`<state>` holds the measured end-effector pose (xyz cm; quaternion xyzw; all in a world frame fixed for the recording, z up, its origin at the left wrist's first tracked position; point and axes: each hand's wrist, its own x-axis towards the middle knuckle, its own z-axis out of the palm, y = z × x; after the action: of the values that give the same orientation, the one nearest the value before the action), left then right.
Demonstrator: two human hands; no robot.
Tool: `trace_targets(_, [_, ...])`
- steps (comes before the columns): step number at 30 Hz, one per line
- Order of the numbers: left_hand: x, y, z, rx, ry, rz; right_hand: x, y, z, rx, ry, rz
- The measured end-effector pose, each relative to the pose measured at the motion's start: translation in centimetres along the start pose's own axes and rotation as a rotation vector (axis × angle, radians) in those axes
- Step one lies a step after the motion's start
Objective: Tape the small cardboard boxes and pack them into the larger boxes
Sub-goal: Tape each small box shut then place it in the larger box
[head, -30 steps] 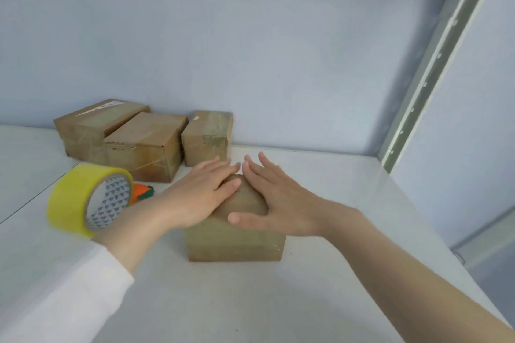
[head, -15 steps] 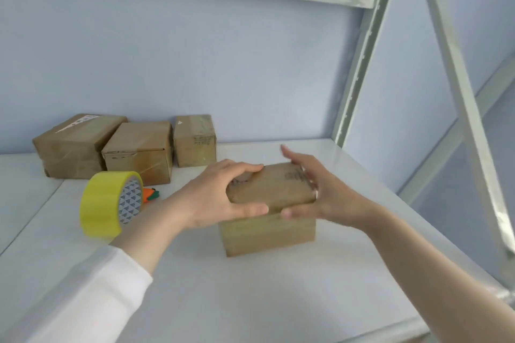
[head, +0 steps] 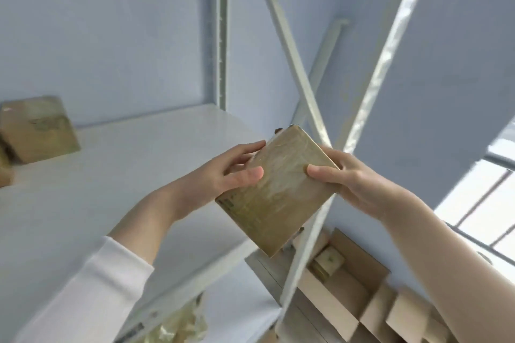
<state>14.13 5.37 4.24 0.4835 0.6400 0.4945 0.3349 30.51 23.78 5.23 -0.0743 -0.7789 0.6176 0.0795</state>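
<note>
A white sleeve (head: 92,287) covers the left arm. The left hand (head: 220,178) and the right hand (head: 356,184) both grip the small box (head: 278,195), thumbs in front, fingers round its sides. The box is tilted, up in the air, just past the edge of the white shelf (head: 111,175). Metal bars (head: 390,36) cross right behind it, between it and the big open box (head: 362,259) down below. A little box (head: 330,259) sits inside that one. Far left on the shelf stands another brown box (head: 39,128).

1. A plain white long sleeve (head: 92,287) covers the left arm; its cuff ends short of the wrist.
2. The left hand (head: 220,175) is bare.
3. The right hand (head: 354,184) and right forearm (head: 446,273) are bare.
</note>
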Motion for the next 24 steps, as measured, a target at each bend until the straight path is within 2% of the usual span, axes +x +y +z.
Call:
trace_targets(2, [1.2,0.3,3.3,-0.041,-0.027,0.025,-2.7,1.2,-1.9,0.019,0.062,0.015])
trace_targets(7, [4.5,-0.1,12.8,-0.235,-0.077,-0.005,-10.8,5.9,-6.3,0.232,0.402,0.04])
trace_targets(11, [6.9,-1.6,21.9,-0.415,-0.154,-0.125,-18.4,11.1,-7.5,0.374,0.495,0.129])
trace_targets(17, [8.8,-5.4,36.0,-0.673,-0.189,-0.341,-27.8,18.8,-8.2,0.594,0.743,0.238])
trace_targets(20, [9.0,-7.2,41.6,-0.671,-0.274,-0.431,-31.7,22.8,-8.2,0.667,0.895,0.261])
trace_targets(24, [8.8,-10.0,46.4,-0.597,-0.419,-0.45,-34.8,26.2,-8.6,0.864,1.07,0.263])
